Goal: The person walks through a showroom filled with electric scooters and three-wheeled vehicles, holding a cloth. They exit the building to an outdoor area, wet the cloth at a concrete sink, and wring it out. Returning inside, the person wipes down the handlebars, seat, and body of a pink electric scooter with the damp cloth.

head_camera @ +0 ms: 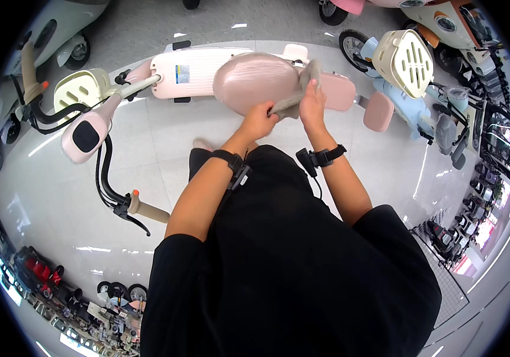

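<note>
A pink electric scooter stands crosswise before me, its handlebar at the left. Its plastic-wrapped saddle (255, 80) is at the centre, with the ribbed footboard (205, 71) to the left and a pink rear seat pad (337, 91) to the right. A grey-brown cloth (288, 105) hangs between my hands at the saddle's right edge. My left hand (259, 120) pinches the cloth's left end near the saddle's lower side. My right hand (312, 105) grips the cloth further right, its fingers pointing towards the rear of the scooter.
The handlebar grip (147, 210) and brake lever reach towards me at the left, below a cream front basket (80, 89). A light blue scooter (400, 100) with a cream basket (404, 62) stands close at the right. More scooters line the showroom's edges.
</note>
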Motion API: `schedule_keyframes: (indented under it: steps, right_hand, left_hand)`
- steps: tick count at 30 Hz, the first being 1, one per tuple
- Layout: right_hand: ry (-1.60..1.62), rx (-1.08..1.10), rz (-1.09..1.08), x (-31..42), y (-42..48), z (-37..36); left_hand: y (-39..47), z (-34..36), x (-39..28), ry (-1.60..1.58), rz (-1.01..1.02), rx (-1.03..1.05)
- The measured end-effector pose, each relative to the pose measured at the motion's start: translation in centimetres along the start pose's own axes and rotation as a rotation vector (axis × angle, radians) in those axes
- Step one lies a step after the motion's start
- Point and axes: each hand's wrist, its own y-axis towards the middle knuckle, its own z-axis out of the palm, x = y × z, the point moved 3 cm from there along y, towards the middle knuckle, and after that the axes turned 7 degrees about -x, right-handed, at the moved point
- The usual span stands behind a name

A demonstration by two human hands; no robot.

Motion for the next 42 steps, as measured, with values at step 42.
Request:
schedule_keyframes:
  steps: [42]
  right_hand:
    - [-0.401,-0.208,-0.386,-10.9,-6.5,9.1]
  left_hand:
    - [20.1,-0.8,-1.8,0.621,0.627,0.110]
